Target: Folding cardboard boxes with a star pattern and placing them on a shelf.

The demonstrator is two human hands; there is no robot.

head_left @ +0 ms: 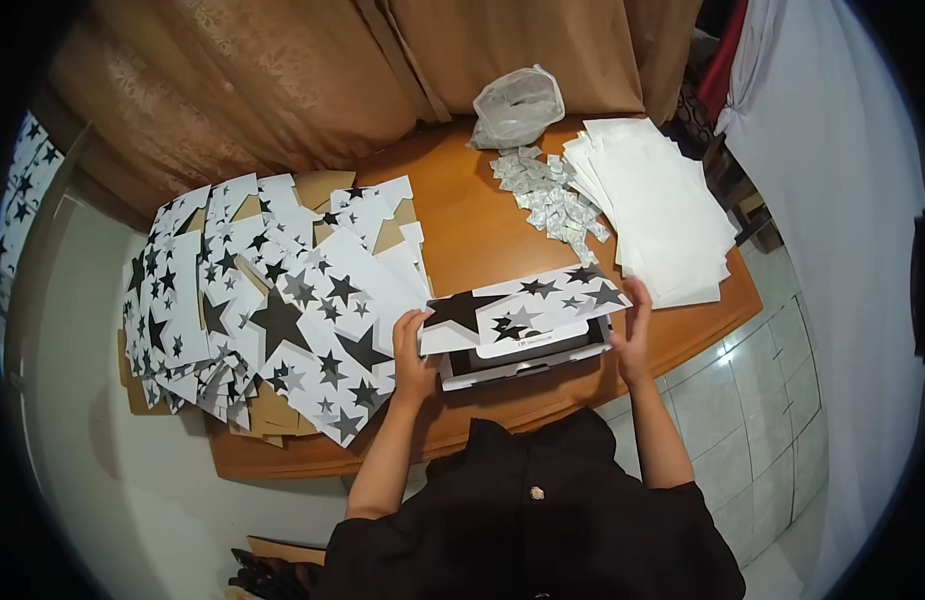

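In front of me on the table stands a cardboard shoe box (pixel 527 370) with a dark inside. Its lid (pixel 542 305), white with black and grey stars, is tilted up above it, so the inside shows only as a narrow gap along the near side. My left hand (pixel 412 355) grips the lid's left end, fingers bent round the corner. At the right end my right hand (pixel 633 335) holds the lid with the fingers up along its edge. Whether the lid is joined to the box at the back is hidden.
Flat star-printed cardboard sheets (pixel 312 320) are heaped over the table's left side. White paper sheets (pixel 672 215) lie stacked at the right. Between them are a pile of small silvery packets (pixel 552 190) and a clear plastic bag (pixel 519 108). Brown curtains (pixel 522 45) hang behind the wooden table (pixel 452 215).
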